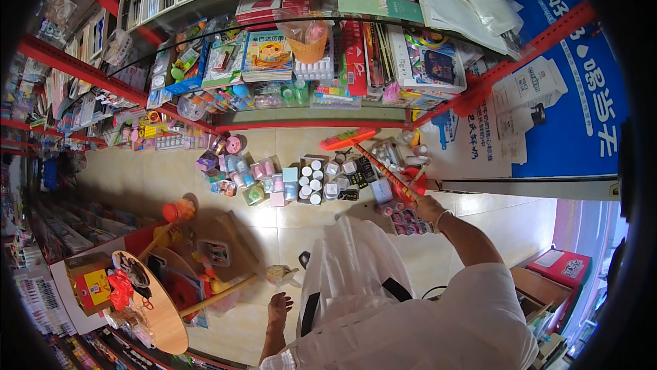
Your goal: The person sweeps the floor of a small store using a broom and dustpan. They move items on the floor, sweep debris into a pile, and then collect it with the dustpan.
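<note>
My right hand (428,211) grips the striped handle (386,172) of a broom on my right side. The broom's orange head (349,139), with green and red bristles, lies by the shelf's red bottom rail. Beside the handle is a red plastic object (414,181), partly hidden, with a thin stick across it. My left hand (279,309) hangs low at my left side, fingers loosely apart, holding nothing visible. Just ahead of it is a crumpled, pale wrapped item (281,274). In front of me stand a box of white-capped jars (311,182) and several small pink and blue packages (264,167).
A red-framed shelf (308,124) of books, toys and pens spans the front. To my left, a round wooden stool (167,313) bears bags, near a cardboard box (238,239). A blue-and-white poster panel (559,87) and a red box (559,267) are at right.
</note>
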The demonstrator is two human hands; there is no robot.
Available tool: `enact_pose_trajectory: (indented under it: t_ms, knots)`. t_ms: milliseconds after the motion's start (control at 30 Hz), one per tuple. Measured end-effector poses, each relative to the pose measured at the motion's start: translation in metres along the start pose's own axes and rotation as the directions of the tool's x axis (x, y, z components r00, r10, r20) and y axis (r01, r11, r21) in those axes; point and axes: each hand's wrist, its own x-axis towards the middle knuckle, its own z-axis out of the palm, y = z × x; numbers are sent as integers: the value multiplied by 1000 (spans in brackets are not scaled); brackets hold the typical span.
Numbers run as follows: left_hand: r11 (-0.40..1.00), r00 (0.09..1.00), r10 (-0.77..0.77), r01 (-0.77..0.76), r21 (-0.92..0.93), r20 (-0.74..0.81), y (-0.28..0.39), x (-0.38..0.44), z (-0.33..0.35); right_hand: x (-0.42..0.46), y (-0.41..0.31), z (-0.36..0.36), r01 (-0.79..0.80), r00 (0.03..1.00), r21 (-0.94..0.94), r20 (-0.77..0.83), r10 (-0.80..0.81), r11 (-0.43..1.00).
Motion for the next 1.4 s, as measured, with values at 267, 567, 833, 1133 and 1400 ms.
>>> enact_pose_trajectory:
  t_ms: [267, 567, 833, 1133, 1400]
  knots:
    - [991, 998, 0, -7, 130, 58, 5, 7, -18, -65, -27, 43, 219, 932, -119, -269, -244, 968]
    - [959, 965, -116, 47, 280, 237, 53, 111, -76, -221, -103, 58, -50, 990, 348, -108, 93, 936]
    - [691, 899, 142, -390, 609, 415, 162, 177, -61, -359, -232, 78, -557, 794, 765, 375, 478, 324]
    - [667, 902, -158, -202, 717, 402, 182, 170, -35, -376, -203, 128, -723, 581, 688, 656, 482, -66]
    - [724, 934, -90, -177, 667, 345, 146, 161, -77, -302, 17, 154, -908, 418, 316, 728, 544, 276]
